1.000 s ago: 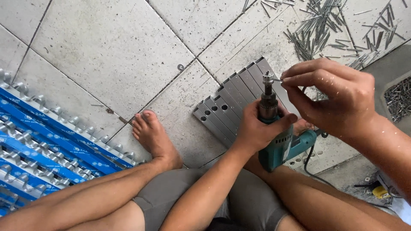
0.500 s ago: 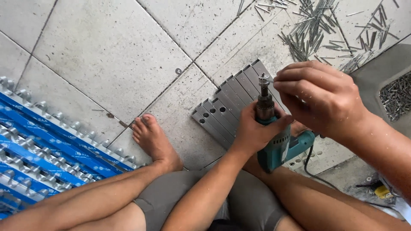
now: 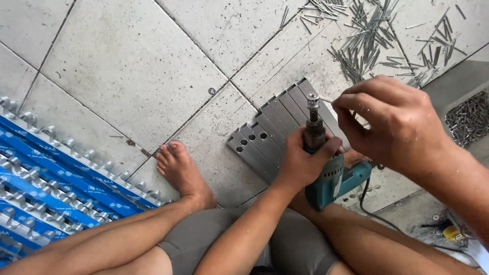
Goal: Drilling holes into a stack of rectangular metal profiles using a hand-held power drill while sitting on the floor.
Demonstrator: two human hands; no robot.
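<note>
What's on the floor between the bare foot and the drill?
In the head view, a row of grey metal bars with holes lies on the tiles between the foot and the teal drill.

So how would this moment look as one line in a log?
left hand: grips teal drill, bit up | right hand: pinches thin metal pin at drill tip | floor: grey slotted bars, loose pins

Informal floor workshop: tiled floor (image 3: 127, 66), scattered metal pins (image 3: 367, 40), stacked blue-wrapped brackets (image 3: 56, 178).

Bare tiles (image 3: 127, 66) lie open leftward; scattered pins (image 3: 367, 40) and blue racks (image 3: 56, 173) crowd elsewhere.
</note>
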